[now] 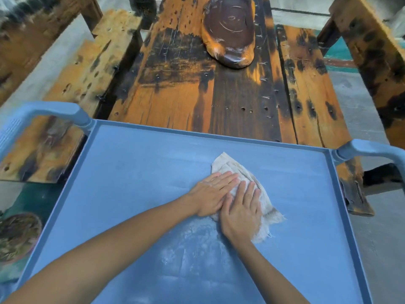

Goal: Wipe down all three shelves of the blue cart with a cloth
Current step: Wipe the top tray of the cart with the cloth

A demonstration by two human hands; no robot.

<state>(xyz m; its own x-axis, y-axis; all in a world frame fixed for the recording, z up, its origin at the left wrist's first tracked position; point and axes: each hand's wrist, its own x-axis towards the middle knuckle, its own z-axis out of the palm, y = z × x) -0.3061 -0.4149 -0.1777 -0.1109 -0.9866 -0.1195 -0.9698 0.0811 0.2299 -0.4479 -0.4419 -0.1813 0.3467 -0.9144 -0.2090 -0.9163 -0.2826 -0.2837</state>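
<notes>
The blue cart's top shelf [131, 172] fills the lower half of the view, a flat tray with a low raised rim. A pale grey, frayed cloth [228, 165] lies on it right of centre. My left hand [211, 194] lies flat on the cloth's left part, fingers together and pointing right. My right hand [241, 211] presses flat on the cloth's lower part, fingers pointing away from me, touching my left hand. A patch of white dust [192, 249] marks the shelf just below the hands. The lower shelves are hidden under the top one.
Blue cart handles stick out at the far left [43, 110] and far right [372, 150]. A stained wooden bench [175, 95] stands beyond the cart with a brown plastic-wrapped object [230, 31] on it. A round dish of dry leaves [15, 235] sits on the floor at left.
</notes>
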